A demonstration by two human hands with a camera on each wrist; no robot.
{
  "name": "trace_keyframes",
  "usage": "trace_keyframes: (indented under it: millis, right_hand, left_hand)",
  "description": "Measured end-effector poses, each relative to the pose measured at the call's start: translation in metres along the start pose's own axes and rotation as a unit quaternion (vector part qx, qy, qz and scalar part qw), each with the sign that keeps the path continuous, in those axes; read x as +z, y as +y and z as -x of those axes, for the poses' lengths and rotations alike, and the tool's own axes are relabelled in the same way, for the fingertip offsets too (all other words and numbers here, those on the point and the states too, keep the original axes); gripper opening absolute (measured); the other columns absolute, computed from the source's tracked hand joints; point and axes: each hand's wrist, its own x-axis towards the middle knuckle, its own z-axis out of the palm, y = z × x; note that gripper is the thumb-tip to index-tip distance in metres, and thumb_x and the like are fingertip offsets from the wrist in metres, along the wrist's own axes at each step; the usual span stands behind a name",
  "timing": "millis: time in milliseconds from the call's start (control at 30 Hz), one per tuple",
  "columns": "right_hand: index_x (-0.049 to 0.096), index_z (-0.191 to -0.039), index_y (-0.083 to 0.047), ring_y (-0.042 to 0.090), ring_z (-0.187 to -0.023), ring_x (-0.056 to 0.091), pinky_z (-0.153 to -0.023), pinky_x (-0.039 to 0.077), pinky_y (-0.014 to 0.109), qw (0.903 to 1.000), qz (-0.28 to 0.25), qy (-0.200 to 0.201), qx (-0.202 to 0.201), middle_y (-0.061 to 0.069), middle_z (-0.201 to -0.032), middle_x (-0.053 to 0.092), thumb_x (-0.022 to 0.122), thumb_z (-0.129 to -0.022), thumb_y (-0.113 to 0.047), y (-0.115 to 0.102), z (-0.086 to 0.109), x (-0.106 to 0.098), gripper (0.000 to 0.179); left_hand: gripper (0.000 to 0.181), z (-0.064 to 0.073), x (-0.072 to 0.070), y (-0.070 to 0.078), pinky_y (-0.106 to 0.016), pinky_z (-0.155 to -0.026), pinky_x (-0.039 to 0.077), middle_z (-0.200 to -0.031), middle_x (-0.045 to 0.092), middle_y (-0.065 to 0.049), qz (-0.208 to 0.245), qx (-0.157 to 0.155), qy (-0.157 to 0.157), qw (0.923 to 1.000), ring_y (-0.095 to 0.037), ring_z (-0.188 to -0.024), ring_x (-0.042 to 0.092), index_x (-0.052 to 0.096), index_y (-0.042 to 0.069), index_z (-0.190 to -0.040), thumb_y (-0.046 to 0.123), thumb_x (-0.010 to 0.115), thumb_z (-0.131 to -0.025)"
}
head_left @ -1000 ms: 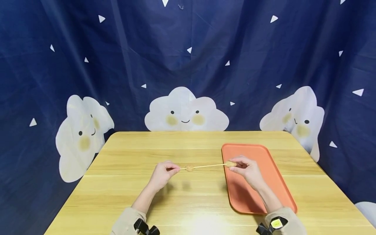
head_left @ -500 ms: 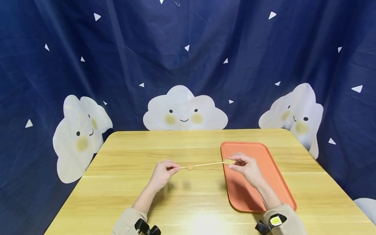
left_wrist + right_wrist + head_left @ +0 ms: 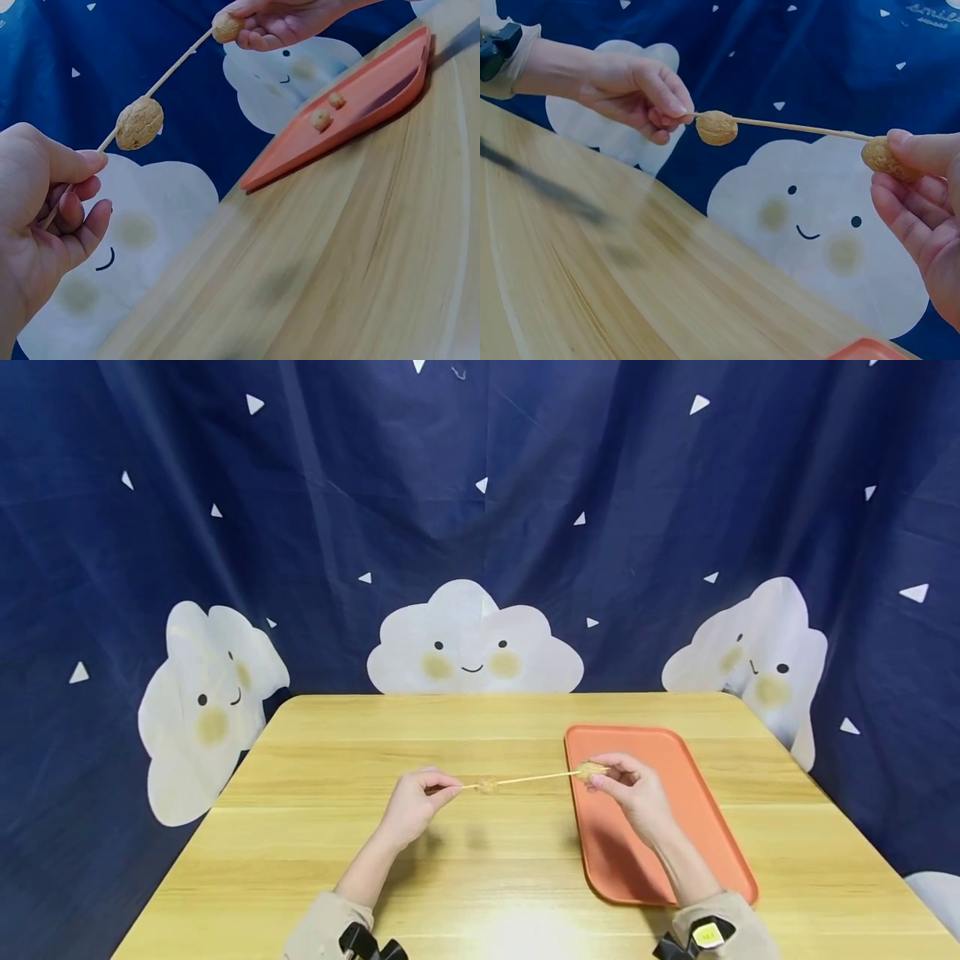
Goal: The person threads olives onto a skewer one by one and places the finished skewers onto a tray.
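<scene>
A thin bamboo skewer (image 3: 536,777) is held up over the table, rising slightly toward the right. My left hand (image 3: 418,806) pinches its left end between thumb and fingers. Just beyond those fingertips, a wrinkled golden-brown ball (image 3: 140,123) is threaded on the stick. At the far end, my right hand (image 3: 633,792) grips a second such ball (image 3: 889,159) between thumb and fingers, where the skewer meets it. A bare length of stick separates the two balls. In the left wrist view, two more balls (image 3: 321,120) lie on the orange tray (image 3: 281,166).
On the right of the wooden table (image 3: 322,860) lies the tray, partly under my right hand and forearm. A dark blue curtain (image 3: 487,460) with printed clouds hangs behind the table's far edge.
My right hand has risen a little with its ball, so the skewer slopes slightly more. Its fingers have shifted on the ball. The left hand keeps nearly the same position.
</scene>
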Motion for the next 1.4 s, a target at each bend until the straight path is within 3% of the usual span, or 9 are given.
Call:
trace_keyframes:
  millis: [267, 433, 800, 1133, 1400]
  right_hand:
    - [0.066, -0.105, 0.001, 0.016, -0.076, 0.064, -0.07, 0.053, 0.028, 0.9962, -0.076, -0.016, -0.039, 0.008, -0.093, 0.068, 0.051, -0.082, 0.021, -0.002, -0.001, 0.0, 0.033]
    - [0.066, -0.105, 0.002, 0.017, -0.078, 0.063, -0.072, 0.053, 0.028, 0.9914, -0.119, -0.029, -0.044, 0.01, -0.096, 0.067, 0.046, -0.082, 0.024, -0.001, -0.002, 0.001, 0.038]
    - [0.066, -0.103, 0.002, 0.017, -0.079, 0.064, -0.071, 0.053, 0.03, 0.9907, -0.13, -0.029, -0.029, 0.011, -0.096, 0.067, 0.048, -0.081, 0.024, -0.002, -0.008, 0.004, 0.036]
    - [0.068, -0.102, -0.001, 0.017, -0.082, 0.064, -0.072, 0.053, 0.027, 0.9894, -0.143, -0.025, -0.008, 0.009, -0.098, 0.065, 0.049, -0.08, 0.023, 0.001, -0.005, 0.003, 0.038]
    - [0.068, -0.102, -0.001, 0.016, -0.083, 0.063, -0.072, 0.052, 0.027, 0.9876, -0.155, -0.027, 0.005, 0.009, -0.096, 0.065, 0.048, -0.081, 0.023, 0.004, -0.007, 0.001, 0.038]
  left_hand:
    - [0.006, -0.001, 0.003, 0.016, -0.022, -0.066, 0.046, -0.082, 0.064, -0.004, 0.013, -0.015, 0.003, 0.9998, -0.013, -0.075, 0.054, 0.071, -0.002, -0.084, 0.001, 0.067, -0.082]
    - [0.005, -0.002, 0.006, 0.012, -0.023, -0.066, 0.047, -0.08, 0.063, -0.003, 0.007, -0.001, 0.006, 1.0, -0.013, -0.075, 0.054, 0.072, 0.0, -0.083, 0.0, 0.068, -0.081]
    - [0.005, -0.005, 0.009, 0.016, -0.022, -0.065, 0.047, -0.079, 0.063, -0.004, 0.02, 0.005, 0.008, 0.9997, -0.012, -0.074, 0.054, 0.071, -0.004, -0.084, -0.001, 0.067, -0.081]
    - [0.005, 0.001, 0.019, 0.03, -0.022, -0.066, 0.046, -0.079, 0.063, -0.012, 0.03, -0.024, 0.017, 0.9991, -0.016, -0.074, 0.054, 0.07, -0.006, -0.08, -0.008, 0.065, -0.08]
    - [0.004, -0.004, 0.024, 0.02, -0.022, -0.067, 0.047, -0.08, 0.064, -0.006, 0.038, -0.016, 0.016, 0.999, -0.013, -0.075, 0.055, 0.072, 0.0, -0.081, -0.001, 0.068, -0.08]
